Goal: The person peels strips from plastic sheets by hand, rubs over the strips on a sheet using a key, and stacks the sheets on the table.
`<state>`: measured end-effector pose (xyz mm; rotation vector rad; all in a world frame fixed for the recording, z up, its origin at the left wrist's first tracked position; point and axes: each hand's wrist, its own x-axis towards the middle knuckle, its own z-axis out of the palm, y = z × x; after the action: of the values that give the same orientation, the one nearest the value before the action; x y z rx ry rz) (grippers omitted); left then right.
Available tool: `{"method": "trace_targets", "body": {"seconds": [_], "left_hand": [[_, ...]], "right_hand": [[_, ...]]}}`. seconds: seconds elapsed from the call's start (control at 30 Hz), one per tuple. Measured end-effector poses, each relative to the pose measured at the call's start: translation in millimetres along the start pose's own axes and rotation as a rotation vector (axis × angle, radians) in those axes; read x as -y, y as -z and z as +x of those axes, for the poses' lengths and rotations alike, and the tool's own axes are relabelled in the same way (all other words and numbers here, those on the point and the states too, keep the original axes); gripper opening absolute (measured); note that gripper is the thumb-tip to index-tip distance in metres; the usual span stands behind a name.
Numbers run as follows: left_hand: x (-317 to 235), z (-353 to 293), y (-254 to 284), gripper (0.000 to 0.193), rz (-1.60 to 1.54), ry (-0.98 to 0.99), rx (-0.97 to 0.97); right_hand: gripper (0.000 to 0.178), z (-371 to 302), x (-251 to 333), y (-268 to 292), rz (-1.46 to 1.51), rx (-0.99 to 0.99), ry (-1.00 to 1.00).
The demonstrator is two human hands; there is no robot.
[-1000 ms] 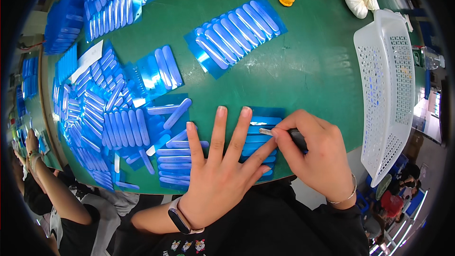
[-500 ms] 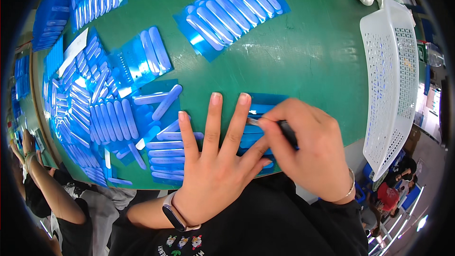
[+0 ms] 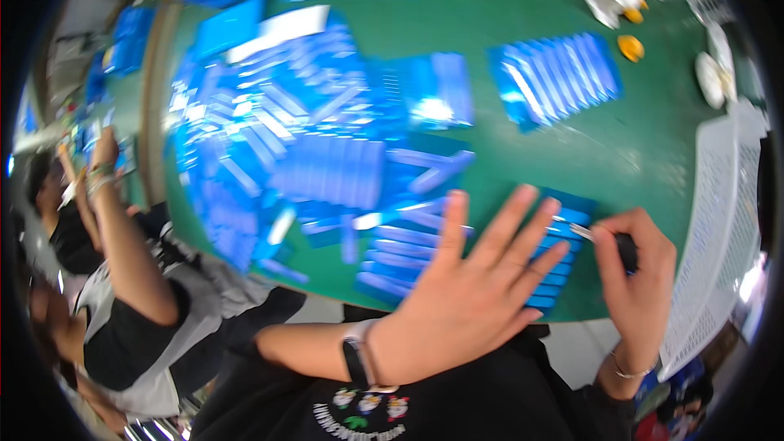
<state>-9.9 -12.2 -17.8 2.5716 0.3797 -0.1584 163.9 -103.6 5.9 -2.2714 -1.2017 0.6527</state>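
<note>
My left hand (image 3: 482, 278) lies flat with fingers stretched and spread, its fingertips over the left edge of a blue film sheet (image 3: 559, 282) bearing a row of strips. To its right, my right hand (image 3: 639, 278) is closed around a small metal-tipped tool (image 3: 581, 232) with a dark handle; its exact kind is unclear. The tool's tip points left over the sheet's upper part; whether it touches is hard to see. Beside my left hand lies a stack of blue-violet strips (image 3: 396, 255).
A heap of blue film sheets with strips (image 3: 278, 126) covers the green table's (image 3: 523, 155) left side. Another strip sheet (image 3: 563, 77) lies farther back, near a yellow piece (image 3: 630, 48). A white perforated basket (image 3: 710, 229) stands at right. A person's arm (image 3: 135, 245) is at left.
The view has swung left, so everything sits farther right and is blurred. My right hand and its tool have drawn slightly away from my left hand, uncovering more of the sheet.
</note>
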Motion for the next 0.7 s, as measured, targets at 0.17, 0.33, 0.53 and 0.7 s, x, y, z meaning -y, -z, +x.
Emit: {"method": "trace_targets", "body": {"seconds": [0.17,0.33,0.53,0.7], "left_hand": [[6,-3,3,0.065,-0.047,-0.035,-0.109],[7,-6,11,0.062,0.003,-0.004,-0.028],[6,-3,7,0.062,0.091,-0.013,0.014],[3,-3,2,0.061,0.088,0.019,0.011]], "right_hand": [[0.007,-8,3,-2,0.071,-0.008,-0.04],[0.009,-6,2,-10,0.017,0.022,0.106],[0.01,-5,9,-21,-0.018,-0.018,0.179],[0.009,-3,4,-15,-0.024,0.045,0.212]]}}
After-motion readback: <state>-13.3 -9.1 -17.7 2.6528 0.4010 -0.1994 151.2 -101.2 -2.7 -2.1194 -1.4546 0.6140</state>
